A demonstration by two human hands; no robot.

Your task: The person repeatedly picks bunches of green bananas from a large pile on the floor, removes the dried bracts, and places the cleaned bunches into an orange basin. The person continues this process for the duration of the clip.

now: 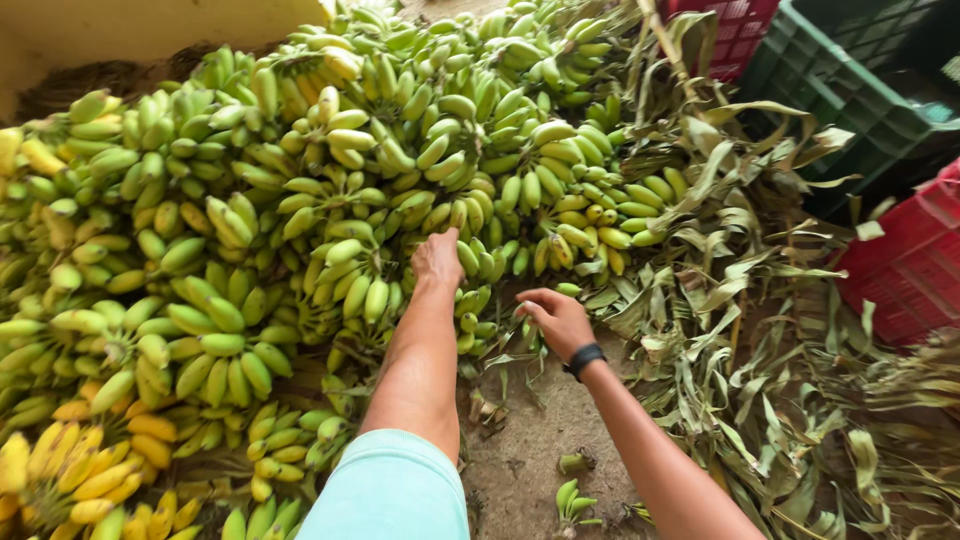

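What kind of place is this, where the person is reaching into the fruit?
Probably a banana sorting or storage spot at a farm or market. A big heap of green bananas lies on a bare dirt floor, with dried leaves and plastic crates beside it.

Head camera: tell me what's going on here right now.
A person is leaning over a big pile of banana bunches, mostly green, with yellow ones at the near left. The left hand reaches into the green bunches at the pile's near edge; the right hand, with a black wristband, touches small bananas beside it. Dried banana leaves cover the ground to the right, with red crates and a green crate behind.
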